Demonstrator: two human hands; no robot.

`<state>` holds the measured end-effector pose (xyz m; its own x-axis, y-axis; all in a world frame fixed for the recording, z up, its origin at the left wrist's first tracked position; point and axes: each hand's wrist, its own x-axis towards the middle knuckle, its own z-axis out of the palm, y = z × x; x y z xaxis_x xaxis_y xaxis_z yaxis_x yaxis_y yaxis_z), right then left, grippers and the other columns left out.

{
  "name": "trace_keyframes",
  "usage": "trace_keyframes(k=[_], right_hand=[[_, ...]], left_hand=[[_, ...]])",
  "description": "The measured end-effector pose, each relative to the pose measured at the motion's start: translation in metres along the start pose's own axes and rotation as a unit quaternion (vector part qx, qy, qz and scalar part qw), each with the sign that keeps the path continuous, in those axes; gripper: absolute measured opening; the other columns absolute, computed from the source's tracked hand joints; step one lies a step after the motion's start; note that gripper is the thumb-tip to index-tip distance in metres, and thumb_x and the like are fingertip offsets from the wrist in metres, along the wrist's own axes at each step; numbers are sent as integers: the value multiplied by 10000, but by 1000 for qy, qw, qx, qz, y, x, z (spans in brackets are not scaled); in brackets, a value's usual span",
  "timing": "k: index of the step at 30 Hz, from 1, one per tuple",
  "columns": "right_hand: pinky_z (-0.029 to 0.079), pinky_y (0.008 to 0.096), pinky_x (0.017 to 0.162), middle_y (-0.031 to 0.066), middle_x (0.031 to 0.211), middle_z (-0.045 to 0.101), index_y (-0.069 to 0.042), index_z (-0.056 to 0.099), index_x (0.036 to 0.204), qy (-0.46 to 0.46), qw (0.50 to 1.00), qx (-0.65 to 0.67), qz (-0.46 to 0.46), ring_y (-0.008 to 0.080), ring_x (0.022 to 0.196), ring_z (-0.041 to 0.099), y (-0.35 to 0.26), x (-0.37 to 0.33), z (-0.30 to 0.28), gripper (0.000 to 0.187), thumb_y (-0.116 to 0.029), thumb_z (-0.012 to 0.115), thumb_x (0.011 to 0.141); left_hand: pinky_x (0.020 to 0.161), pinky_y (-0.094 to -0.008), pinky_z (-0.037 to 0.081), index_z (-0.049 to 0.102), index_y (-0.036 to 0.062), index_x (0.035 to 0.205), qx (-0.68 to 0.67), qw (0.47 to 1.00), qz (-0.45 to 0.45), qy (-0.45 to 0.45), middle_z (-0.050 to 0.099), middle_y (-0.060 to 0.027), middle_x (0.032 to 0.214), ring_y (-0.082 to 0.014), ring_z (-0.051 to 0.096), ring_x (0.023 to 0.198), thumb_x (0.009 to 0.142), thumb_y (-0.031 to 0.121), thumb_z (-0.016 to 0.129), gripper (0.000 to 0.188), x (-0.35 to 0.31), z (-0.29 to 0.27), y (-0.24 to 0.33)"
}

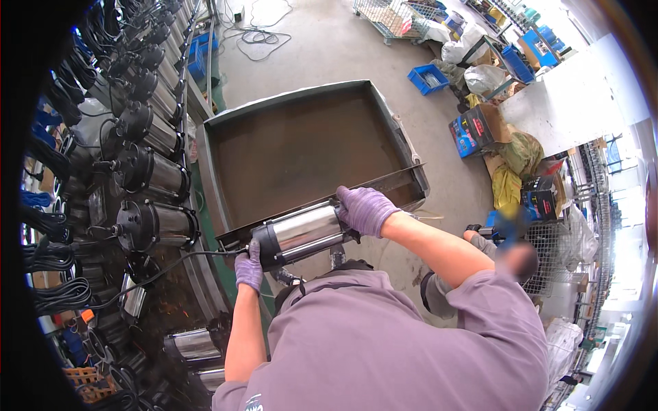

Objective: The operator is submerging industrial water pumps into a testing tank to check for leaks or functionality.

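Observation:
Level across my front lies a submersible pump (301, 231), with a shiny steel barrel and black end caps. My left hand (249, 268), in a purple glove, grips its black left end, where a black cable (161, 274) runs off to the left. The gloved right hand (368, 209) is wrapped over the pump's right end, its fingers bent round the far side. Just beyond the pump, a dark metal bar (392, 179) spans the near part of a large grey tank (214, 175) holding brown water. The pump's underside is mostly hidden.
Several similar pumps (156, 226) stand in a row at the left, with coiled black cables (62, 298) beside them. A blue crate (428, 80) and an open cardboard box (478, 130) are on the floor at right. Another person (517, 264) is close on my right.

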<state>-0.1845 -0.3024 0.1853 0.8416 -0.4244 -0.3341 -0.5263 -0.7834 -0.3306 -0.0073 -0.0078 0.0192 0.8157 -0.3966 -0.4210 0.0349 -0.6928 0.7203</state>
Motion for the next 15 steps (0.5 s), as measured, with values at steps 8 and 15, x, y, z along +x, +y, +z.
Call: trace_keyframes(k=[8, 15], right_hand=[[555, 463, 721, 234, 864, 682, -16, 532, 1158, 49, 971, 234, 11, 345, 796, 709, 96, -34, 5, 287, -146, 591, 909], [599, 446, 736, 222, 949, 714, 11, 580, 1135, -1, 916, 269, 298, 326, 844, 736, 264, -54, 62, 249, -91, 628, 912]], left_hand=[[843, -465, 499, 700, -126, 1010, 35, 999, -31, -12, 713, -262, 914, -342, 657, 855, 908, 804, 520, 953, -3, -5, 9], [756, -420, 508, 715, -94, 1006, 13, 999, -31, -29, 718, -155, 860, -248, 630, 768, 905, 825, 493, 952, 7, -2, -4]])
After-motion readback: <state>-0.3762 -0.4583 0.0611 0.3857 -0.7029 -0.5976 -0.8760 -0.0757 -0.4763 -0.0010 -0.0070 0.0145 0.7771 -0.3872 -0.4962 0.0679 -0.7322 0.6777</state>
